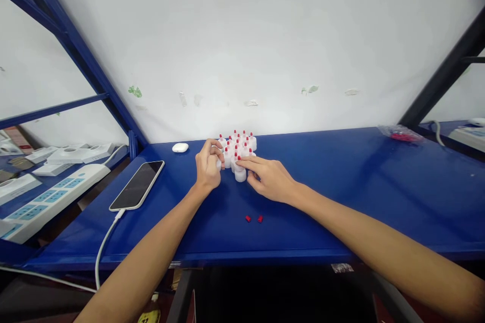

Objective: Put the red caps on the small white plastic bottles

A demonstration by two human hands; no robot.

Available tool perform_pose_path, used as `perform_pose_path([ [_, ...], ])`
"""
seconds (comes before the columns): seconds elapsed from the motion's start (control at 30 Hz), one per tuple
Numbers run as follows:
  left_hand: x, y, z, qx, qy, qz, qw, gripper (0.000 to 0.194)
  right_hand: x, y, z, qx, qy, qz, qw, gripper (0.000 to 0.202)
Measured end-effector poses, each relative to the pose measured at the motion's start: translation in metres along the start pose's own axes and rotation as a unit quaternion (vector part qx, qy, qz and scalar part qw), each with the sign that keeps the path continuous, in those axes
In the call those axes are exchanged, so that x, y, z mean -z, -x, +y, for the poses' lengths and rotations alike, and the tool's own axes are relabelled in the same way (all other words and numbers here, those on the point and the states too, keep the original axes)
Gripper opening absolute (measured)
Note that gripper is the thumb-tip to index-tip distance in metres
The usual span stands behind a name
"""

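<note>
Several small white plastic bottles with red caps (246, 140) stand upright in a tight cluster near the wall. My left hand (208, 165) is at the cluster's left side, fingers curled round a small white bottle (219, 164) that shows only in part. At the front of the cluster, my right hand (271, 177) has its fingertips by the red cap of the front white bottle (240, 175), with the thumb low at its right side. Two loose red caps (260, 219) lie on the blue table (322, 202), nearer to me than the bottles.
A phone (138, 185) with a white cable lies at the left, and a white earphone case (180, 147) is behind it. A clear bag of red pieces (401, 134) rests at the back right. Beyond the blue frame on the left is a white power strip (56, 199).
</note>
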State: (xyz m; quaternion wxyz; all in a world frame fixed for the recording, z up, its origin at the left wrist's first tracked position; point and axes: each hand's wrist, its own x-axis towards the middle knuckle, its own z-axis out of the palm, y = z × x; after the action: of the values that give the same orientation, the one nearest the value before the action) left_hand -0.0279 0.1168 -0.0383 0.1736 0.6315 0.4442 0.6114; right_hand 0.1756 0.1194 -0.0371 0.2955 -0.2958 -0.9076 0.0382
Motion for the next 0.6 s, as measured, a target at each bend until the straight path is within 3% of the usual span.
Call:
perform_pose_path([
  [0.13, -0.002, 0.001, 0.001, 0.016, 0.02, 0.02, 0.999, 0.005, 0.001, 0.001, -0.001, 0.007, 0.01, -0.027, 1.0, 0.044],
  [0.3, -0.001, 0.003, 0.002, -0.025, -0.035, 0.014, 0.999, 0.01, -0.001, 0.002, 0.0, -0.014, 0.051, -0.038, 0.998, 0.042],
  [0.5, 0.001, 0.005, 0.007, -0.065, -0.093, -0.05, 0.992, 0.016, 0.01, 0.0, -0.001, -0.016, 0.059, -0.006, 0.998, 0.036],
  [0.57, 0.001, 0.005, 0.009, -0.071, -0.103, -0.073, 0.99, 0.02, 0.021, -0.001, -0.003, 0.0, 0.015, -0.033, 0.999, 0.022],
  [0.6, 0.0, 0.006, 0.01, -0.072, -0.107, -0.082, 0.988, 0.023, 0.027, -0.001, -0.004, 0.009, -0.024, -0.076, 0.997, 0.014],
])
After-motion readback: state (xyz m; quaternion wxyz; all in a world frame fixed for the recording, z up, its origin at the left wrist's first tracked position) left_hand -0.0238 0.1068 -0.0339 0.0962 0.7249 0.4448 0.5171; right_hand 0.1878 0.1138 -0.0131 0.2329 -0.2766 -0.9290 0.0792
